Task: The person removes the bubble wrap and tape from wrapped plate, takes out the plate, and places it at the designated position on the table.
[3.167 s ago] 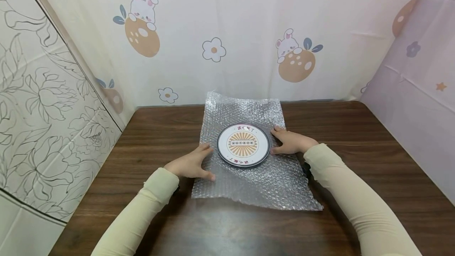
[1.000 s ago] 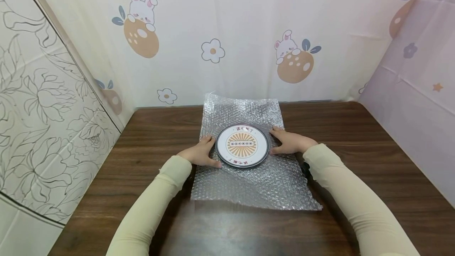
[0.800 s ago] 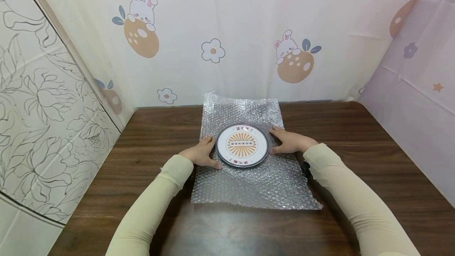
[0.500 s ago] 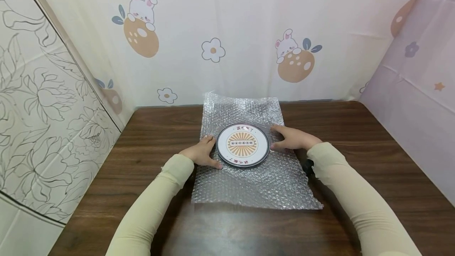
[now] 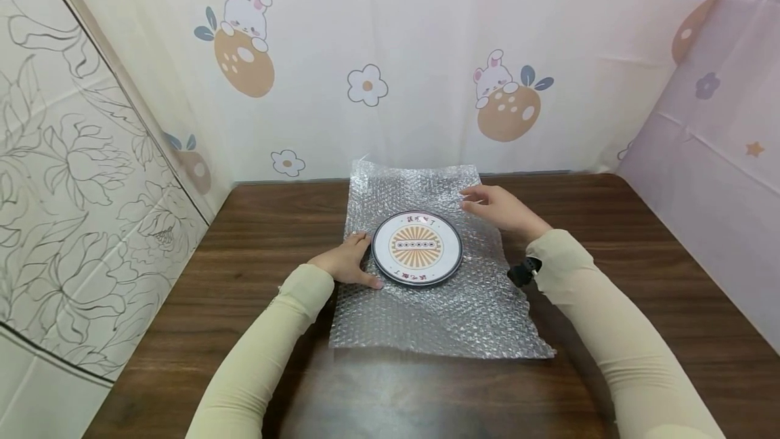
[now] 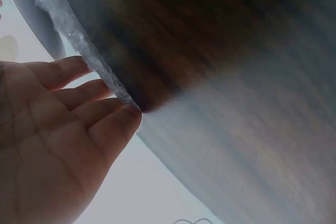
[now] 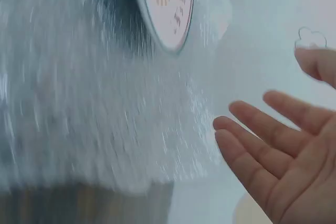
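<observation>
A round white plate (image 5: 417, 269) with a dark rim, an orange sunburst and red characters lies on a sheet of bubble wrap (image 5: 439, 324). My left hand (image 5: 347, 263) rests on the wrap at the plate's left side, fingers and thumb spread along the rim. In the left wrist view, its fingers (image 6: 113, 124) meet the edge of the wrap. To the upper right of the plate, my right hand (image 5: 502, 212) is raised over the wrap and holds nothing. The right wrist view has its fingers (image 7: 268, 129) loosely extended, apart from the plate (image 7: 170, 19).
Under the wrap is a dark brown wooden table (image 5: 274, 222). A pale curtain (image 5: 420, 32) printed with rabbits and flowers hangs along its back edge. A panel with line-drawn flowers (image 5: 79, 154) stands at the left. A black device (image 5: 524, 271) sits on my right wrist.
My left hand has come in from the lower left to the plate's rim. My right hand has left the plate's right side and moved up and away. The plate has stayed in place.
</observation>
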Demonstrator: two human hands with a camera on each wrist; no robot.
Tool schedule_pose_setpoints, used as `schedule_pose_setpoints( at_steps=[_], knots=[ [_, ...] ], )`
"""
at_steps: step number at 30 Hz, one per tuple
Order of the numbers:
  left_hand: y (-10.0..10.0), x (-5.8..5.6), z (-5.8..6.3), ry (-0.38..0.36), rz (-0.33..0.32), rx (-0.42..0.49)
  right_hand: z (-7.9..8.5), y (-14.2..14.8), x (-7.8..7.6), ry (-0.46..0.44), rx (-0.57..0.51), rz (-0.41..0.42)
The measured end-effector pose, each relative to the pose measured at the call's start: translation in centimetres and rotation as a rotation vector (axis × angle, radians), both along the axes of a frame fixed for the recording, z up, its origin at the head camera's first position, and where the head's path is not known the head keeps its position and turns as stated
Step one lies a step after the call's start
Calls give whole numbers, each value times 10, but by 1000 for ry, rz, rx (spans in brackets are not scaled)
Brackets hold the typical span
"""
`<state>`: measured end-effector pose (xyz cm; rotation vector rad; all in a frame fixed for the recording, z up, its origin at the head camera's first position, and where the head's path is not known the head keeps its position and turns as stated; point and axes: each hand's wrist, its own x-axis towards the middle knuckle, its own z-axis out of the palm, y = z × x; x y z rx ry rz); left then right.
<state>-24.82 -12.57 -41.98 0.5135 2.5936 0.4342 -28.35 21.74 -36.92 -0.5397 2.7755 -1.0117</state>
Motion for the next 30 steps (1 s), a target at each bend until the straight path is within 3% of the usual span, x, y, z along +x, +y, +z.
schedule_pose_setpoints(
  at_steps=[4, 10, 17, 23, 30],
  knots=[
    [1, 0, 0, -7, 1, 7, -11, -10, -2, 12, -40, -67],
    [1, 2, 2, -13, -1, 12, -33, -15, -2, -53, -57, -177],
    [1, 1, 3, -6, -6, 1, -48, -16, -3, -108, -56, -254],
    [1, 2, 3, -3, -9, 5, -55, -18, -2, -181, -83, -257],
    [1, 2, 3, -5, -4, 9, -59, -20, -5, -196, -49, -199]
  ],
)
